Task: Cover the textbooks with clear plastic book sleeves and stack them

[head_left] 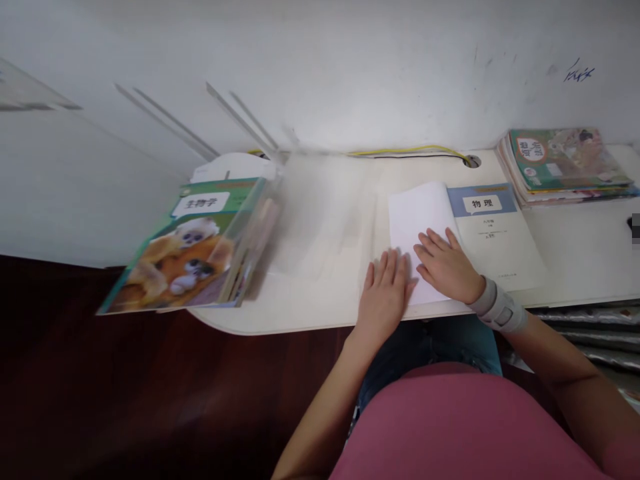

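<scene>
An open textbook [493,250] lies in front of me on the white desk, its blue-and-white title page on the right and a blank white page [417,217] or inside cover on the left. My right hand [447,267] rests flat near the fold, fingers stretched across the white page and the edge of the title page. Flat at the lower left edge of the white page is my left hand [385,290], its fingers pointing away from me and slightly apart. Neither hand grips anything.
A stack of textbooks [185,247] with monkeys on its top cover overhangs the desk's left end. Another book stack [570,163] sits at the back right. Yellow and black cables [410,152] run along the wall to a hole [471,161] in the desk [320,293].
</scene>
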`<action>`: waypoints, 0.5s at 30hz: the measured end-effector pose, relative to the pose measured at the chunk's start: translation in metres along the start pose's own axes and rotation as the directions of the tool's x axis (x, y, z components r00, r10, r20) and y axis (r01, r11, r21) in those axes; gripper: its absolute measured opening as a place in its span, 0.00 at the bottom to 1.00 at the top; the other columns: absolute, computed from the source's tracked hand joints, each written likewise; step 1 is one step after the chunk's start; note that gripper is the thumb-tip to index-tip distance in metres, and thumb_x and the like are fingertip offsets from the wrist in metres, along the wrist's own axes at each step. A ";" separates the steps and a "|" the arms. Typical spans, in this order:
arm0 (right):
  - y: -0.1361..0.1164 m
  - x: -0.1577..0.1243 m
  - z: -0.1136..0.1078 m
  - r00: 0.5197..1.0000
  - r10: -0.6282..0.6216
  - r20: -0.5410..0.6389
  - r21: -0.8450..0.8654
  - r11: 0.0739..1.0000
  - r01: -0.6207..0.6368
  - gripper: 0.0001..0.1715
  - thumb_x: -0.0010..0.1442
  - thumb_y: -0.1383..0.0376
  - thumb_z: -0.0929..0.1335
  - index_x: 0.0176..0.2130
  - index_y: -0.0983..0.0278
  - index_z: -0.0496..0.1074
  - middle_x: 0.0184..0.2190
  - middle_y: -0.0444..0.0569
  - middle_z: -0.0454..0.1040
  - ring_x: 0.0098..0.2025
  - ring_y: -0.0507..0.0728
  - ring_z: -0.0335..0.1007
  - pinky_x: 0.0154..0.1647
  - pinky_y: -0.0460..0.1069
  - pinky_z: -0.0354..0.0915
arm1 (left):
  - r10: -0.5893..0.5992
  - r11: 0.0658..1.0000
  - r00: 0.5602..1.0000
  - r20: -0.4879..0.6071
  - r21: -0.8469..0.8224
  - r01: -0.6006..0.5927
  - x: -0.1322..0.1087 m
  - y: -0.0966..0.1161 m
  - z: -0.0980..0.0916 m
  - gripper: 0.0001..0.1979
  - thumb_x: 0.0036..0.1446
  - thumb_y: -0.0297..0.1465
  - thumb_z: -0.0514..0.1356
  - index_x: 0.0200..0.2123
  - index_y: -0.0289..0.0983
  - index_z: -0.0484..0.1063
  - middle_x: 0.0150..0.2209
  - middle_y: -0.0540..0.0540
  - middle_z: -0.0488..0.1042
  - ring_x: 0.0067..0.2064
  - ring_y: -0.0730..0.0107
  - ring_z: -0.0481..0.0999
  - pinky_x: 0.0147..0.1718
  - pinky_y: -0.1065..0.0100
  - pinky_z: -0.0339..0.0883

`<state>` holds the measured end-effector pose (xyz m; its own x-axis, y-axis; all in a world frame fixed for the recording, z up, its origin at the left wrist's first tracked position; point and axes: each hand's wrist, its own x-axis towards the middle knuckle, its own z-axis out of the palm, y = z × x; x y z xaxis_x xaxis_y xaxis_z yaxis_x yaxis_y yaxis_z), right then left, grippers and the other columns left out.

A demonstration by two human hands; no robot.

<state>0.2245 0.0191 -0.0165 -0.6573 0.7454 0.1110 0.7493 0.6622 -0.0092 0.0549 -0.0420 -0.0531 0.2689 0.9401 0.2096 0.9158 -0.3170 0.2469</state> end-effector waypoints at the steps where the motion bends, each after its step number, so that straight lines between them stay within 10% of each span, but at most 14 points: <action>1: -0.001 -0.001 0.000 1.000 -0.016 0.009 0.003 1.000 0.016 0.21 0.65 0.64 0.59 0.54 0.68 0.67 0.59 0.61 0.65 0.63 0.66 0.55 0.63 0.68 0.48 | -0.031 0.999 0.999 0.026 0.044 0.030 0.000 0.001 0.003 0.28 0.66 0.41 0.45 0.63 0.32 0.58 0.64 0.31 0.57 0.66 0.46 0.53 0.60 0.42 0.53; 15: 0.032 0.032 0.000 0.941 -0.272 0.203 -0.040 0.958 0.286 0.39 0.59 0.47 0.65 0.62 0.66 0.60 0.63 0.62 0.59 0.64 0.71 0.54 0.61 0.69 0.49 | 0.014 0.992 0.984 0.177 0.123 -0.036 0.020 -0.041 -0.023 0.26 0.65 0.42 0.46 0.62 0.36 0.60 0.62 0.38 0.64 0.56 0.53 0.68 0.50 0.55 0.65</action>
<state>0.2269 0.0642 -0.0137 -0.8385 0.5366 -0.0950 0.5329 0.8438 0.0627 0.0160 -0.0136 -0.0373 0.3299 0.9431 0.0424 0.9353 -0.3326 0.1205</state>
